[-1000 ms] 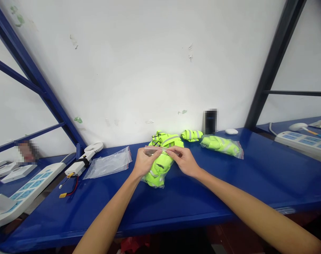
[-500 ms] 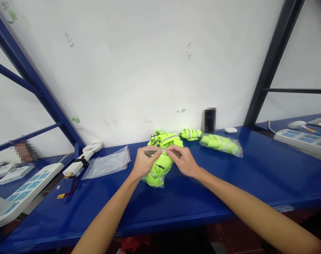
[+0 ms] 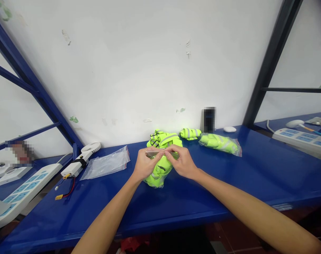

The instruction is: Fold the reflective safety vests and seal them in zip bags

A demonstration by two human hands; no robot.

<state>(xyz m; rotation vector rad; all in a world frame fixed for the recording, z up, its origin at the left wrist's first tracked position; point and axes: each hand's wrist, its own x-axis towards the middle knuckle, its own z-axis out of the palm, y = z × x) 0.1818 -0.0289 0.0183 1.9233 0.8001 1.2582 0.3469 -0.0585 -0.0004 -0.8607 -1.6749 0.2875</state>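
On the blue table, an empty zip bag lay far left of the work. The left hand and right hand each pinched the mouth of the clear bag holding a hi-vis vest at mid-table; sealing seemed underway, calling for fingertips pressed along the strip. Both forearms reached forward, converging, wrists level.

Clear zip bag of neon-yellow vest, upright on blue bench.
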